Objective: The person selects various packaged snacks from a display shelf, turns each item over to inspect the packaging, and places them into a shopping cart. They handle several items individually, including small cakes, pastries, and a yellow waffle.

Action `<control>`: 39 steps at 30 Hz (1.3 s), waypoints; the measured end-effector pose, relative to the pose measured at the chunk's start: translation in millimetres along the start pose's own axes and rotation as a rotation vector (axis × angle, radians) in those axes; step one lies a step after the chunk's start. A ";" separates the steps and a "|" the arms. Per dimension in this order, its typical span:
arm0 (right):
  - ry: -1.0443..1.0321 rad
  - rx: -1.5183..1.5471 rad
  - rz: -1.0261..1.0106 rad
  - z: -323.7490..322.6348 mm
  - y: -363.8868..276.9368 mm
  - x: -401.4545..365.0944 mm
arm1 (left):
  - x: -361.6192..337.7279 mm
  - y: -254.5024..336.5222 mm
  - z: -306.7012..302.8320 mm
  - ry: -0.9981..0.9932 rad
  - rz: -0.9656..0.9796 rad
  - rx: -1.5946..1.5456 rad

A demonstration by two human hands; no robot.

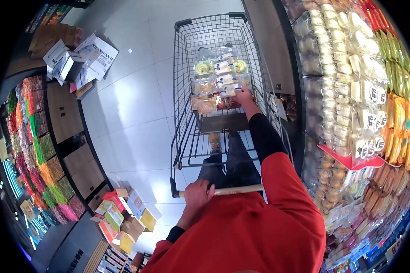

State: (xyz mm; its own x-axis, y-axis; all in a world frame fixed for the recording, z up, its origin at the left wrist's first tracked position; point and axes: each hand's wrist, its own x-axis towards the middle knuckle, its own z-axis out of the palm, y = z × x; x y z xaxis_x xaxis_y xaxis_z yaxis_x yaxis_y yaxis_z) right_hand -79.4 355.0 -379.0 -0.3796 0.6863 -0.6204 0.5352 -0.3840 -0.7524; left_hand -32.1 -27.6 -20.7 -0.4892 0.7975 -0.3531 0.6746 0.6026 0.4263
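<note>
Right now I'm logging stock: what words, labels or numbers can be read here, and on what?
None can be read.
White labels on the packets in the cart: too small.
Labels on the shelf goods: blurred.
Print on the floor boxes: blurred.

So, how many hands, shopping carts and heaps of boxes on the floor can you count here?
Hands: 2, left hand on the cart handle, right hand on the packs inside
Shopping cart: 1
Box heaps on the floor: 2
Total: 5
</note>
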 end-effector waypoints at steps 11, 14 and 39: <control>-0.100 -0.775 -0.092 -31.8 -80.1 -52.4 | 5.7 -11.0 4.7 0.024 -0.003 0.058; -0.359 -0.432 -0.264 -51.9 -92.3 -75.0 | 13.9 -9.8 2.9 0.021 0.014 0.106; 1.020 -0.852 -0.377 -374.0 -271.5 -324.4 | 113.1 -18.8 -42.4 0.034 -0.053 0.223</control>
State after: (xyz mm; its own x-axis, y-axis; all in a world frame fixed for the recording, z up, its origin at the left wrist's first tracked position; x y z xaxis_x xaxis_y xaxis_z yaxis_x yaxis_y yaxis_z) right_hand 180.6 467.7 109.4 -0.0861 0.9493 0.3023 0.9567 0.1635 -0.2410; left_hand -123.6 52.5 -33.4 -0.5429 0.7678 -0.3402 0.7513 0.6251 0.2117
